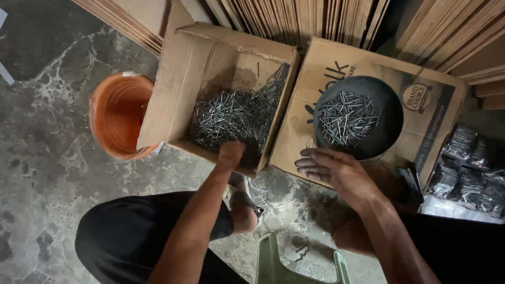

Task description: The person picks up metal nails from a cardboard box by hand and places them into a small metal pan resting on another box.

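Observation:
An open cardboard box [184, 79] holds a heap of steel nails [234, 115]. My left hand [230, 153] reaches down into the near edge of that heap, its fingers hidden among the nails or behind the box wall. Beside it, a black round pan [389, 113] with a thinner layer of nails [347, 118] rests on a second, closed cardboard box [336, 60]. My right hand [334, 168] hovers flat at that box's near edge, just below the pan, fingers together and extended, holding nothing visible.
An orange plastic bucket [118, 115] stands left of the open box. Clear bags of packed nails [471, 173] lie at the right. Stacked wooden boards [315, 18] line the back. A green stool [279, 263] sits between my knees on the mottled stone floor [47, 147].

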